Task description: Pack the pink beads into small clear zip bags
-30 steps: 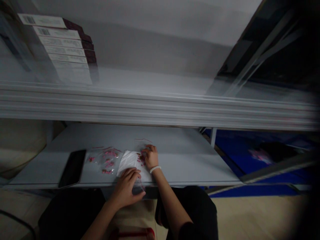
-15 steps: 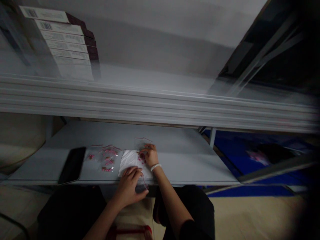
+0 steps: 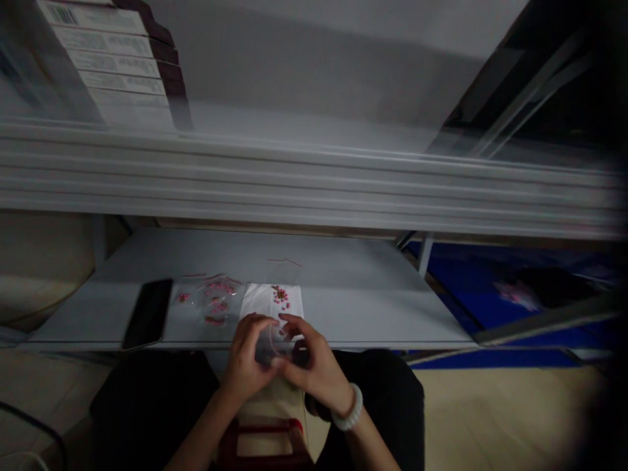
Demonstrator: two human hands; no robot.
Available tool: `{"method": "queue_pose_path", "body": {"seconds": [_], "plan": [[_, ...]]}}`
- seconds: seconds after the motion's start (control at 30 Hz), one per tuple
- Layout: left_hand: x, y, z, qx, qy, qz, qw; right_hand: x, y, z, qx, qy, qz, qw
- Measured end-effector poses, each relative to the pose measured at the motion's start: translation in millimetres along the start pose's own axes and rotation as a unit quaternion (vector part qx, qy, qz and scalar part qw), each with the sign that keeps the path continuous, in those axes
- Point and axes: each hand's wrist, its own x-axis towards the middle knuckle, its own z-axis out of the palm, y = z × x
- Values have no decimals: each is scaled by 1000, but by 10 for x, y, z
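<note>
My left hand (image 3: pixel 248 360) and my right hand (image 3: pixel 318 366) meet at the near edge of the grey shelf (image 3: pixel 353 307). Between their fingers they pinch a small clear plastic bag (image 3: pixel 271 345). Just beyond the hands lies a white sheet (image 3: pixel 265 301) with a small heap of pink beads (image 3: pixel 281 296) on it. Left of the sheet lie several clear bags with pink beads (image 3: pixel 213 302) inside. My right wrist wears a white bead bracelet (image 3: pixel 351 411).
A black phone (image 3: pixel 148 313) lies at the shelf's left end. An upper shelf rail (image 3: pixel 314 190) crosses the view above, with stacked boxes (image 3: pixel 115 59) at the top left. A blue surface (image 3: pixel 490 294) shows at the right. Tan floor lies below.
My right hand left the beads on the white sheet and came back to the shelf edge. Both hands now hold the clear bag, which the left hand held alone before.
</note>
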Motion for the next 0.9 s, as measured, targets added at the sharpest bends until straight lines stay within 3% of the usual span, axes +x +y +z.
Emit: {"method": "queue_pose_path", "body": {"seconds": [0.1, 0.17, 0.33, 0.5, 0.73, 0.9], "plan": [[9, 15, 20, 21, 42, -3, 999, -169, -80, 104, -19, 40, 32, 999], [18, 20, 39, 32, 40, -6, 999, -166, -51, 131, -12, 60, 35, 997], [24, 47, -40, -34, -37, -59, 997, -100, 19, 49, -29, 75, 19, 997], [55, 50, -209, -151, -108, -115, 976, -132, 36, -47, -85, 43, 23, 995], [65, -24, -208, -108, -86, -134, 981, -139, 65, -128, -93, 13, 35, 995], [42, 16, -200, -59, -35, -154, 986, -97, -9, -106, -93, 20, -1, 995]]}}
